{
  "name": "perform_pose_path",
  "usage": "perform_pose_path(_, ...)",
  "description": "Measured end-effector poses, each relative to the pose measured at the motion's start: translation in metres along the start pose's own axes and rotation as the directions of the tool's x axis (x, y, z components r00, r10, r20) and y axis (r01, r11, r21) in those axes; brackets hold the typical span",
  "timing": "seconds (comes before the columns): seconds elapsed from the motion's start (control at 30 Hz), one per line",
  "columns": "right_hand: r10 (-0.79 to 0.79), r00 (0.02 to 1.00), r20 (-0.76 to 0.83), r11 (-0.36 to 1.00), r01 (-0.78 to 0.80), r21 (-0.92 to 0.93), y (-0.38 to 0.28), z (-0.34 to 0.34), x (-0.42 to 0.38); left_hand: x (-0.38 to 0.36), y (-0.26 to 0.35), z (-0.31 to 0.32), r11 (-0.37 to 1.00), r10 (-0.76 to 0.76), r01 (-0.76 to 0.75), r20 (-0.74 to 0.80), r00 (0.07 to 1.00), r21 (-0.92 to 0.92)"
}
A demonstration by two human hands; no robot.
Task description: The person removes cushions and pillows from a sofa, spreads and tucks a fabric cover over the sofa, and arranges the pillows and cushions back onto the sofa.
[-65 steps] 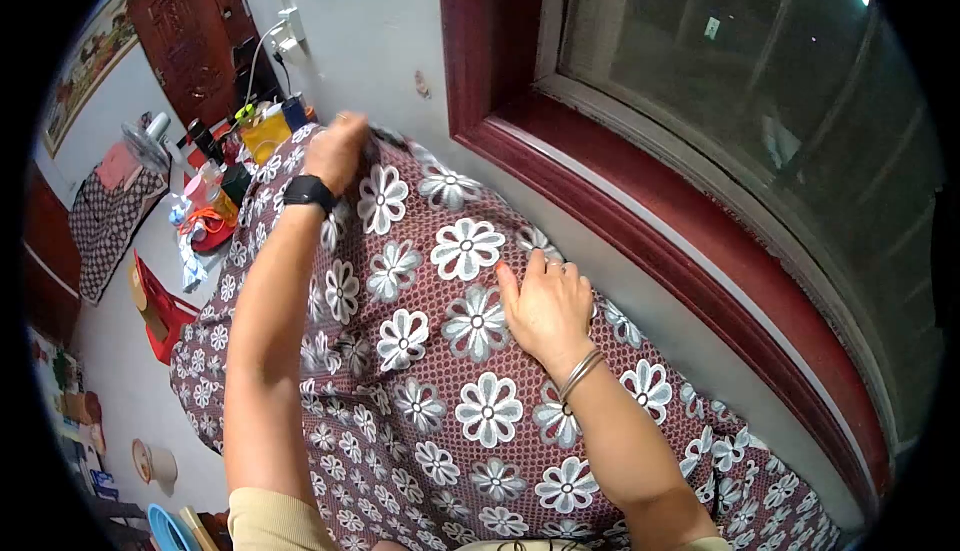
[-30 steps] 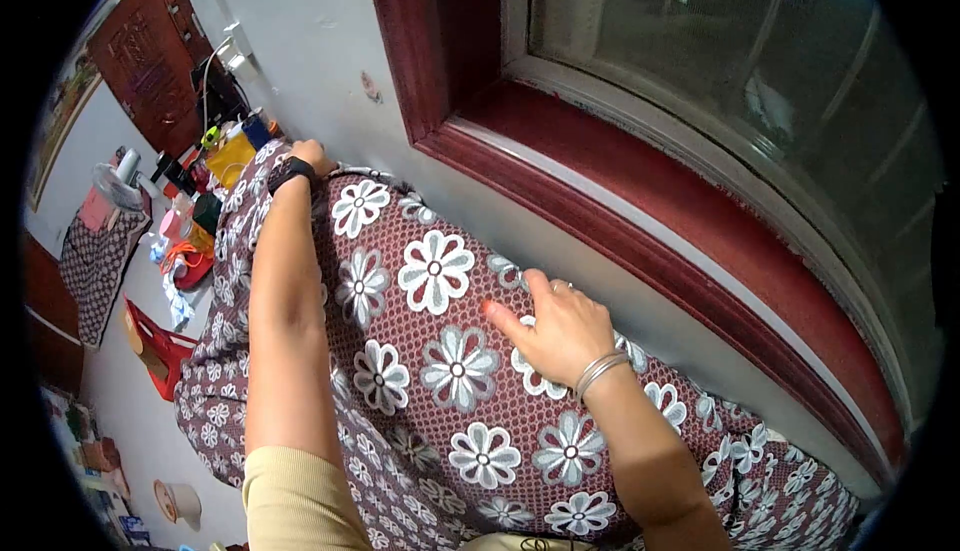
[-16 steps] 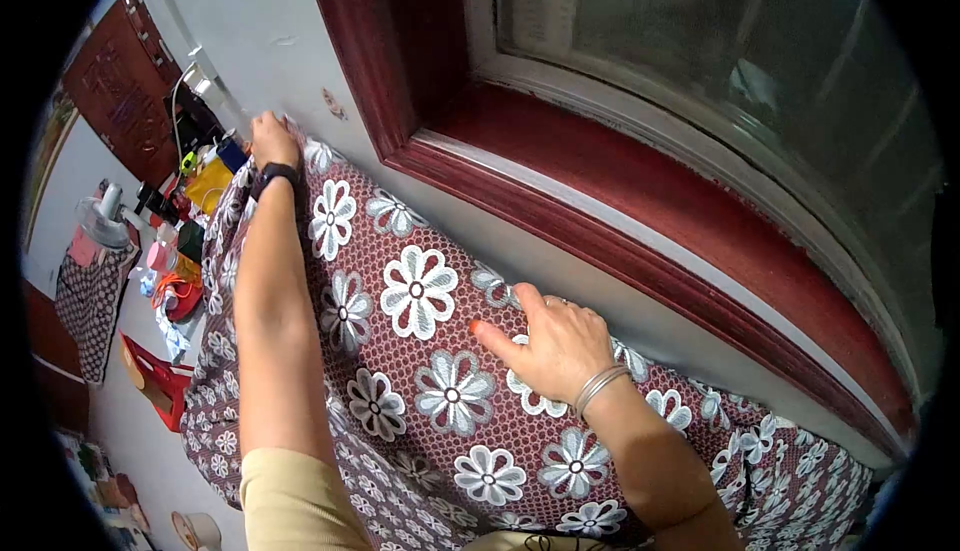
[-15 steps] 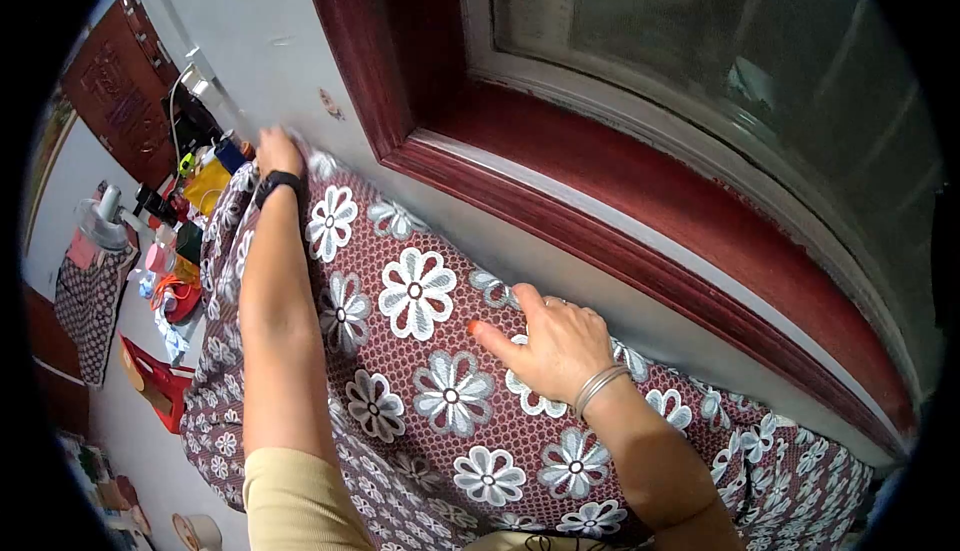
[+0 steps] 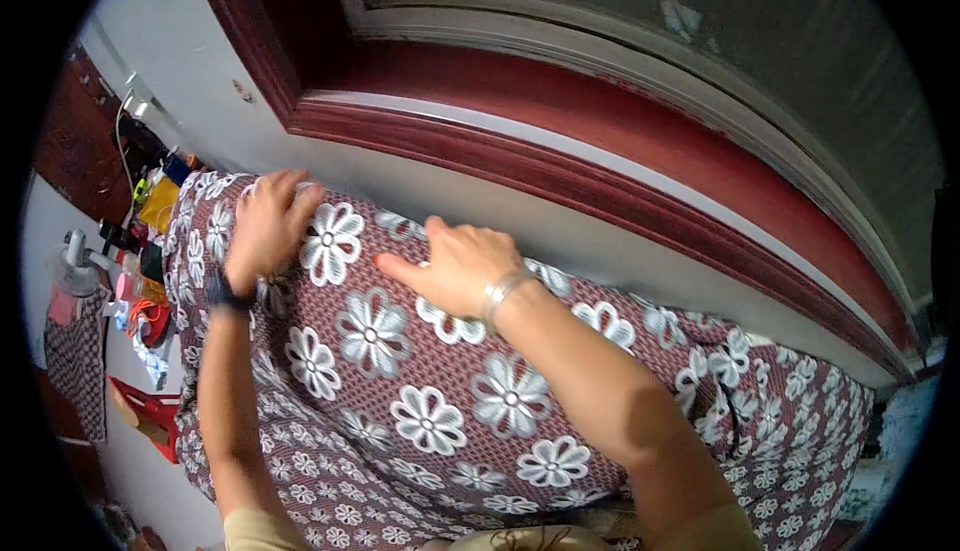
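Observation:
A maroon cloth with white and grey flowers (image 5: 372,333) drapes over a long padded shape, perhaps a sofa back, along the wall. Near its left end, my left hand (image 5: 268,229) lies on the top of the cloth with the fingers spread; a dark band is at that wrist. My right hand (image 5: 458,269) rests further right along the same top edge, thumb stretched out. Its other fingers reach over the far edge, their tips partly hidden. Silver bangles (image 5: 505,294) circle the right wrist. Smaller folds of the cloth hang below both hands.
A dark red window frame (image 5: 520,166) runs just above the cloth along the wall. Beyond the left end, a table holds a yellow packet (image 5: 158,205), an orange-red item (image 5: 150,323) and several small objects. A red-edged item (image 5: 148,416) lies nearer.
My left hand has come back from the far left corner and now lies flat on the cloth. The cloth there sits smoother over the end. The view has shifted to the right.

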State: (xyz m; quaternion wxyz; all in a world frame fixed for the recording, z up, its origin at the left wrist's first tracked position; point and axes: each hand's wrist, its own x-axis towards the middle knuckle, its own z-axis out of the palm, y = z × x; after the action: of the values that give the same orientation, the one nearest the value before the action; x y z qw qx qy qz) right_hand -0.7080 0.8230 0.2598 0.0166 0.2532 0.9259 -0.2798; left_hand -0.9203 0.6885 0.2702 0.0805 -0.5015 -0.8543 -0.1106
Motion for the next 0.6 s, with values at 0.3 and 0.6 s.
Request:
perform_pose_path(0.3, 0.029, 0.913, 0.407, 0.939, -0.165, 0.303, 0.049, -0.015, -0.010, -0.067, 0.068, 0.044, 0.997, 0.046, -0.031, -0.232, 0.972, 0.067)
perform_pose_path(0.6, -0.147, 0.989, 0.009, 0.943, 0.137, 0.304, 0.295, -0.006, -0.212, -0.084, 0.109, 0.036, 0.852, -0.510, 0.515, -0.073, 0.857, 0.092)
